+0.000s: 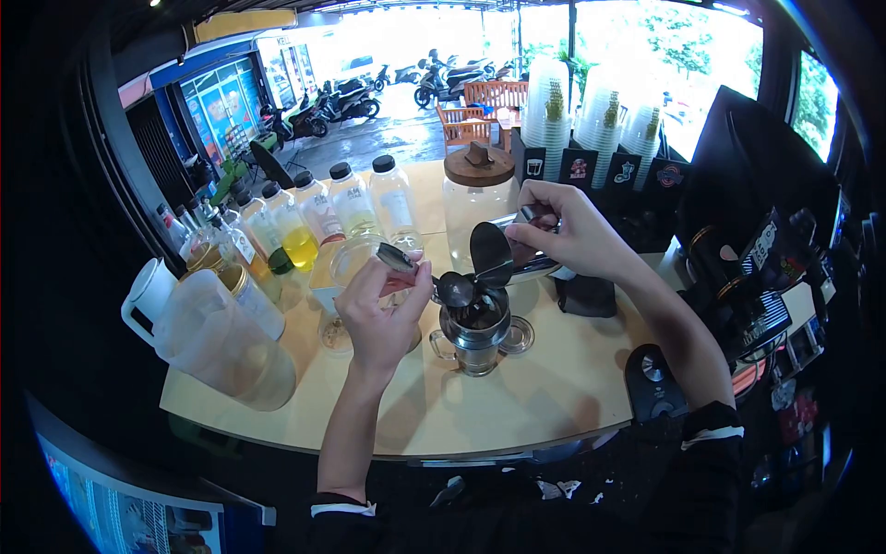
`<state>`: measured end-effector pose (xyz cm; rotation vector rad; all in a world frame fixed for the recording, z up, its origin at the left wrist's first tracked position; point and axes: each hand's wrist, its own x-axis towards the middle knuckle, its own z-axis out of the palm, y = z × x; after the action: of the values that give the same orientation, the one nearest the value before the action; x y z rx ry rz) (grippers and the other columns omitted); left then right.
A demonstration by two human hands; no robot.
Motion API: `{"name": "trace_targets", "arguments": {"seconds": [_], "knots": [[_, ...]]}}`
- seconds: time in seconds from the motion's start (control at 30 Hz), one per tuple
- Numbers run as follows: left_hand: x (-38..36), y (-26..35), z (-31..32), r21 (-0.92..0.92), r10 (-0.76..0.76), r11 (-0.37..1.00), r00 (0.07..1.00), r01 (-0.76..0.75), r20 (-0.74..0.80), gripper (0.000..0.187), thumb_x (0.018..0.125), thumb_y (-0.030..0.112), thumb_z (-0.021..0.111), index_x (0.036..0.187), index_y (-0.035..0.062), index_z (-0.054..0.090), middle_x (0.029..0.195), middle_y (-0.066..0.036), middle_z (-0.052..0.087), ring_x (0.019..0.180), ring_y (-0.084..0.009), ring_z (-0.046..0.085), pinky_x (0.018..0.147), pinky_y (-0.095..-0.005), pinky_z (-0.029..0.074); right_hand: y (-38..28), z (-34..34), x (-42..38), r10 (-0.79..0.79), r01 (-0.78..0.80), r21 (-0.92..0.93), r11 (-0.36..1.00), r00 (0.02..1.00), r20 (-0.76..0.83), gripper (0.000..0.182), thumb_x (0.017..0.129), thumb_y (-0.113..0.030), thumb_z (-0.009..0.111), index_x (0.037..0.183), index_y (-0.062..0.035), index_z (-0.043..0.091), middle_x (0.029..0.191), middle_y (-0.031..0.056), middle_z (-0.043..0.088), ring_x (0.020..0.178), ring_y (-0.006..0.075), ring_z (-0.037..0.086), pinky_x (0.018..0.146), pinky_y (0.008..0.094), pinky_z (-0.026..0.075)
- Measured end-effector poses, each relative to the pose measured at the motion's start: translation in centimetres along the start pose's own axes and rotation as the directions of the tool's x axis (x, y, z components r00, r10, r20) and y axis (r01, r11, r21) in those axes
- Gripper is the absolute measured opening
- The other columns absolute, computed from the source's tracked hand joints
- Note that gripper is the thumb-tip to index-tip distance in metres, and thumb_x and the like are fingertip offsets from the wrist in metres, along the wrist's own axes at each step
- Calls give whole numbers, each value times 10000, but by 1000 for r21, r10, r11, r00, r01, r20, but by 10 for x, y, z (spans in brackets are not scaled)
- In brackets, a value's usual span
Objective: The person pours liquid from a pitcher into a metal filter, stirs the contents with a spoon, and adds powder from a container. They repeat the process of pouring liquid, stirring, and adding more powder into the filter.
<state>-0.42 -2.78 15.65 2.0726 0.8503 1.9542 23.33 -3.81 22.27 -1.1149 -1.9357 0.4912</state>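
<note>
My left hand (388, 309) pinches the handle of a dark round-bowled spoon (455, 289), its bowl over the mouth of a shiny cup-like vessel (476, 337) on the table. A clear mug handle (442, 345) shows at that vessel's left side. In my right hand (577, 226) is a shiny metal container (528, 260), tilted, with a dark oval part (491, 253) facing the spoon; its exact kind I cannot tell. Dark contents show in the vessel below. A small round clear dish (517, 334) lies just right of the vessel.
Behind my hands stands a glass jar with a wooden lid (479, 166). Black-capped bottles (397, 198) line the back left, near a large plastic pitcher (221, 342). Stacked cups (600, 120) rise at the back right. A dark cloth (587, 295) and a black scale-like device (653, 377) lie rightward.
</note>
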Motion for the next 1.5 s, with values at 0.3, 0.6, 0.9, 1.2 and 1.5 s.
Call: {"name": "trace_targets", "arguments": {"seconds": [0.3, 0.6, 0.9, 1.2, 1.5], "knots": [[-1, 1, 0, 2, -7, 1000, 1000, 7, 8, 134, 764, 8, 719, 891, -7, 676, 741, -77, 676, 621, -124, 673, 580, -230, 532, -4, 0, -2, -62, 61, -73, 995, 998, -7, 175, 836, -109, 682, 807, -13, 538, 632, -61, 347, 584, 17, 301, 495, 217, 264], [-1, 2, -1, 23, 17, 1000, 1000, -17, -1, 137, 765, 19, 720, 893, -3, 676, 745, -75, 669, 620, -127, 665, 570, -239, 521, -7, -3, -3, -49, 51, -83, 995, 998, 30, 138, 857, -86, 658, 840, -8, 545, 650, -50, 465, 588, -8, 387, 504, 187, 314], [-2, 5, 1, 49, 38, 998, 999, -39, 6, 132, 766, 22, 722, 889, 5, 675, 738, -69, 666, 617, -122, 662, 571, -238, 513, -12, -4, -6, -18, 18, -34, 999, 1000, 10, 168, 852, -94, 665, 809, -11, 525, 639, -60, 386, 584, 4, 336, 497, 205, 285], [-3, 6, 2, 71, 70, 995, 997, -71, 14, 136, 758, 26, 729, 882, 10, 674, 729, -68, 664, 608, -130, 663, 569, -242, 511, -9, -5, -8, -34, 34, -38, 999, 999, -12, 192, 844, -101, 672, 780, -19, 511, 645, -66, 352, 584, 10, 298, 491, 211, 247], [-4, 6, 3, 81, 65, 994, 998, -67, 23, 141, 751, 26, 736, 878, 8, 677, 719, -68, 658, 608, -131, 662, 561, -249, 503, -13, -5, -8, -22, 22, -50, 998, 1000, -2, 253, 813, -112, 689, 851, 61, 508, 666, 65, 472, 626, 87, 413, 562, 284, 409]]}}
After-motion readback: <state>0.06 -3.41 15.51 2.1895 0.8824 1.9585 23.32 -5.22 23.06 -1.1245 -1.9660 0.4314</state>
